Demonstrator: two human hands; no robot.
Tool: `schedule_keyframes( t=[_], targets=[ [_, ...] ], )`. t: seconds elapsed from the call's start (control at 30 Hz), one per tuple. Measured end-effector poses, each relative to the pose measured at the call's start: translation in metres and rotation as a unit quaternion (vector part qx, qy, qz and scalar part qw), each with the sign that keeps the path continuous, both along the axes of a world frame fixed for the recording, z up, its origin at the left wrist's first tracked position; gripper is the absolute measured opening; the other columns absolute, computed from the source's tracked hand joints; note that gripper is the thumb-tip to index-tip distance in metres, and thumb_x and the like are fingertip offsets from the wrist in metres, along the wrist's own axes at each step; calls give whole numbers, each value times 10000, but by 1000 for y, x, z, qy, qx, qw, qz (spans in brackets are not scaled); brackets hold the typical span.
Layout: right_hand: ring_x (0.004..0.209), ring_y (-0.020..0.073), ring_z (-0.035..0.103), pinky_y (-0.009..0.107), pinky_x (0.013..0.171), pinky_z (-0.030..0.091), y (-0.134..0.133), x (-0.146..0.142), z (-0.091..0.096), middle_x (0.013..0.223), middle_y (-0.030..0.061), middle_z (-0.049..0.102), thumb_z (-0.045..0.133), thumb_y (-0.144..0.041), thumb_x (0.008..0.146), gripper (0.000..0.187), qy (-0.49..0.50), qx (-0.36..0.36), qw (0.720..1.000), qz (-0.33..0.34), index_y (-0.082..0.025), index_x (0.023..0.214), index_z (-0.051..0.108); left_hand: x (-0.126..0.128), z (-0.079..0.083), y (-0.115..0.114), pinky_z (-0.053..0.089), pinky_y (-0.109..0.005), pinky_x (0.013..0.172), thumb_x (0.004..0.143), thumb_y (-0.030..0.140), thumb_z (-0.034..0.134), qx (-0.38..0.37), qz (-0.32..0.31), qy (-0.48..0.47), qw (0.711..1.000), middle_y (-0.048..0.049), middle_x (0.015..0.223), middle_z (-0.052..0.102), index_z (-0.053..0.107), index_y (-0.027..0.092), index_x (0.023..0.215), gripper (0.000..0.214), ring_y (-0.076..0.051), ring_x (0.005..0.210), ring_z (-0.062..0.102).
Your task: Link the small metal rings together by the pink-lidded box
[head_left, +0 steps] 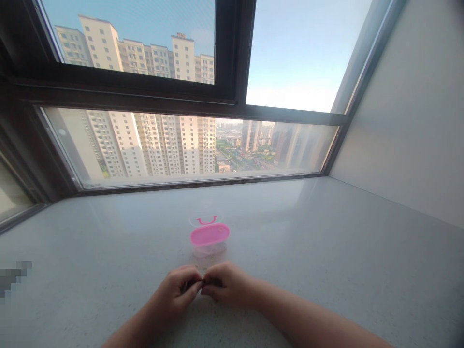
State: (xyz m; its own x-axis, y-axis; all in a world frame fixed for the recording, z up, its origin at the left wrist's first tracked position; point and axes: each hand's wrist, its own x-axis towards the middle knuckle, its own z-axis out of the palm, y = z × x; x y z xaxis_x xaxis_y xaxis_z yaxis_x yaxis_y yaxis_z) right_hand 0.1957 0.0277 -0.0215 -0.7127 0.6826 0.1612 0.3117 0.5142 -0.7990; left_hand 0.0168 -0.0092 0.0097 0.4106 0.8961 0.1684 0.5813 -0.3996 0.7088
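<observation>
We have both hands together low on the pale stone sill, fingertips meeting. Our left hand and our right hand are both pinched on a small dark item held between them; it is too small and too hidden by the fingers to say what it is. The fingers of both hands are curled and closed on it, none spread or released.

Just beyond the hands, at twelve o'clock, stands a small clear plastic box with a pink lid, its thin pink handle lying behind it at twelve. The box is apart from our hands, near but untouched, and the lid sits on it.

As far as we can judge, the work is in its handling stage: the item is in our fingers and not in the box, and the box looks closed. We cannot tell what the box holds.

Further out at twelve, the dark window frame runs across, with tall apartment blocks outside.
</observation>
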Motion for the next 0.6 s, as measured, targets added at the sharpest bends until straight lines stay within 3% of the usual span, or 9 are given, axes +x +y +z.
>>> schedule_keyframes(
  t=[0.4, 0.6],
  targets=[
    [501, 67, 425, 163, 466, 314, -3, 0, 3, 546, -33, 505, 532, -241, 771, 149, 18, -51, 998, -11, -114, 728, 596, 0, 1, 1, 359, -203, 562, 799, 254, 478, -24, 16, -12, 1000, 3, 616, 523, 600, 126, 671, 218, -126, 606, 468],
    [523, 75, 469, 163, 499, 345, -2, 1, 5, 562, -25, 532, 493, -230, 798, 168, 15, -37, 999, -1, -122, 725, 599, 1, 2, 0, 368, -209, 576, 808, 266, 468, -21, 17, -10, 1000, -12, 639, 564, 611, 126, 685, 234, -134, 619, 487]
  ],
)
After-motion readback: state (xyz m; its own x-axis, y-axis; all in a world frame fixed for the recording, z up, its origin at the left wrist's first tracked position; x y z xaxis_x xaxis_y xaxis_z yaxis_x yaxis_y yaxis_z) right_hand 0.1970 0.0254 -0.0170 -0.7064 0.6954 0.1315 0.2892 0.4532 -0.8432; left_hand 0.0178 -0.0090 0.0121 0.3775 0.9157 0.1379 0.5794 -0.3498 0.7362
